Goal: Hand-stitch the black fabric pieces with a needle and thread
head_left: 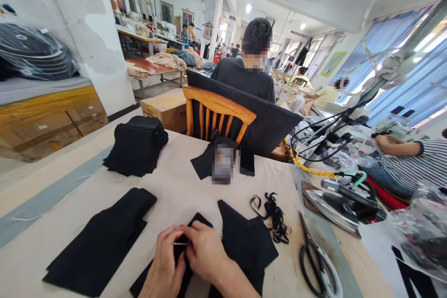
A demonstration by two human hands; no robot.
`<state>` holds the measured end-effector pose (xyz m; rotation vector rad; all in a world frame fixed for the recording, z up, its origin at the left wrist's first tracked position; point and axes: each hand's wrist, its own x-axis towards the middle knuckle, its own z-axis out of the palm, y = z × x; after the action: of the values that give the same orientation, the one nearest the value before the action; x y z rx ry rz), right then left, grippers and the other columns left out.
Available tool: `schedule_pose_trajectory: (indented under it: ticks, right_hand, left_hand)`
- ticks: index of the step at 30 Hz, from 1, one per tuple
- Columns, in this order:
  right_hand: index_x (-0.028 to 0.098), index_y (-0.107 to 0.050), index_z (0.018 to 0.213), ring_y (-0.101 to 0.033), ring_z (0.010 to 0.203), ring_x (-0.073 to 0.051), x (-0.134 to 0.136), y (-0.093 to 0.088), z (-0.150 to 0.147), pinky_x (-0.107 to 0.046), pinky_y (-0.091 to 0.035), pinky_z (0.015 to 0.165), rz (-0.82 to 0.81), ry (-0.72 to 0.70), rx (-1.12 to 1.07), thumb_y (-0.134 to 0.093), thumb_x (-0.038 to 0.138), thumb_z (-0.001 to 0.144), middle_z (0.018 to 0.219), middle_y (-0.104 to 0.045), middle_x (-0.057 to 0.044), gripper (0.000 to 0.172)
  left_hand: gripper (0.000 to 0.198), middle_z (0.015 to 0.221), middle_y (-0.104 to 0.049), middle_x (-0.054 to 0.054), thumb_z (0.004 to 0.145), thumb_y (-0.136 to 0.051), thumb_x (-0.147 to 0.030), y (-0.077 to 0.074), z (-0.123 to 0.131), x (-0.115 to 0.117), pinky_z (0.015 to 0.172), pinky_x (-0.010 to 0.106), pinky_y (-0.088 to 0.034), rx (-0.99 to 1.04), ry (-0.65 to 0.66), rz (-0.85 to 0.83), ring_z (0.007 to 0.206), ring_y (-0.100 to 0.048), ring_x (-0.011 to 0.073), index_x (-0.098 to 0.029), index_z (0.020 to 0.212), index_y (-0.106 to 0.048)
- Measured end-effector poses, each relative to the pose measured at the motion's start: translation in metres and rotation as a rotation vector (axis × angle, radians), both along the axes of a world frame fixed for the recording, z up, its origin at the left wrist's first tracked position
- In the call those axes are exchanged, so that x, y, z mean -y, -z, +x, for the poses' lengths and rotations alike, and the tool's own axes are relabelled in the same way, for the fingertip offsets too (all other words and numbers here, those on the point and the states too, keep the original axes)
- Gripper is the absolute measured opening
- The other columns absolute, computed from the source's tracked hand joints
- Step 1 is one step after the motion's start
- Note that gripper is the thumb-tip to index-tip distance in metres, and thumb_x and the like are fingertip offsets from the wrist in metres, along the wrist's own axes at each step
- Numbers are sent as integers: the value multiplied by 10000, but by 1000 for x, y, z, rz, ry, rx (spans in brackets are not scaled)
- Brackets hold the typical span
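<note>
At the near middle of the table, my left hand (166, 260) and my right hand (206, 249) meet over a black fabric piece (202, 219). The fingers of both are bent and pinched together on the cloth. A thin pale strip shows between them; what it is I cannot make out. To the left lies a flat stack of black cut fabric (101, 242). On the right, close to my right hand, are more black fabric pieces (244, 242), with a tangle of narrow black strips (274, 216) beside them.
Scissors (314, 260) and an iron (345, 205) on its board lie to the right. A thick pile of black fabric (136, 144) stands at the back left. A phone (247, 160) rests near the far edge, before a wooden chair (220, 107) with a seated person.
</note>
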<state>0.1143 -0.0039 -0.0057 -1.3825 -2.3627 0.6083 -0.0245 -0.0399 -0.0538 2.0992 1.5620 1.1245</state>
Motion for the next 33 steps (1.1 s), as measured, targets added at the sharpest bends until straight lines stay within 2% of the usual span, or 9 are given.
schedule_pose_trajectory:
  ticks: [3, 7, 11, 14, 17, 21, 25, 31, 33]
  right_hand:
    - [199, -574, 1231, -632, 797, -174, 3, -3, 2, -237, -494, 701, -4, 18, -25, -490, 84, 809, 929, -658, -40, 445]
    - [218, -591, 1204, -632, 808, -193, 16, -10, 13, -263, -501, 699, 5, 76, -38, -458, 104, 863, 931, -663, -48, 384]
    - [198, -632, 1128, -639, 821, -202, 32, -8, 33, -289, -499, 720, 35, 289, -198, -385, 119, 904, 952, -666, -81, 343]
    - [177, -663, 969, -620, 664, -177, 42, 0, 46, -260, -481, 604, -59, 449, -353, -365, 195, 942, 777, -658, -58, 300]
    - [181, -663, 840, -592, 573, -152, 53, 7, 50, -225, -439, 513, -144, 505, -402, -442, 163, 889, 669, -640, -17, 226]
    - [183, -664, 759, -599, 603, -149, 61, 8, 47, -216, -422, 524, -168, 539, -401, -504, 82, 796, 684, -661, -6, 193]
    - [182, -667, 746, -616, 667, -156, 64, 4, 42, -236, -435, 610, -144, 559, -373, -527, 71, 788, 720, -657, -9, 183]
    - [188, -660, 741, -597, 669, -153, 67, 1, 33, -242, -413, 615, -97, 533, -279, -543, 65, 801, 733, -620, -11, 180]
    - [199, -663, 755, -588, 664, -154, 66, 1, 29, -245, -398, 602, -78, 518, -240, -548, 62, 800, 744, -617, -11, 184]
  left_hand:
    - [444, 1246, -450, 162, 876, -401, -99, 7, -1, 3, 918, 501, -539, -51, 45, 30, 1164, -541, 304, -204, 1299, -313]
    - [549, 1334, -462, 161, 913, -382, -108, 17, 0, 7, 939, 511, -530, -122, 82, 73, 1228, -529, 303, -243, 1415, -206]
    - [530, 1335, -526, 174, 948, -411, -173, 21, -1, 7, 950, 530, -517, -188, 97, 93, 1228, -547, 317, -221, 1439, -216]
    - [379, 1232, -634, 118, 931, -461, -196, 16, -6, 4, 936, 514, -532, -247, 162, 84, 1157, -608, 313, -242, 1307, -458]
    - [325, 1183, -680, 50, 895, -464, -114, 5, -13, 0, 976, 474, -515, -303, 265, 61, 1160, -608, 284, -279, 1124, -625]
    - [415, 1202, -681, 34, 865, -440, -38, -6, -20, -4, 999, 447, -503, -335, 341, 31, 1183, -586, 260, -278, 1131, -649]
    - [369, 1195, -679, 42, 890, -451, -73, -10, -19, -7, 1006, 452, -494, -334, 358, -8, 1180, -579, 255, -261, 1135, -654]
    - [232, 1161, -672, 75, 901, -555, -270, -19, -13, -5, 994, 481, -490, -309, 374, -47, 1165, -577, 284, -233, 1112, -643]
    - [370, 1179, -650, 94, 806, -678, -367, -22, -12, -2, 987, 515, -488, -300, 374, -56, 1175, -558, 322, -219, 1139, -611]
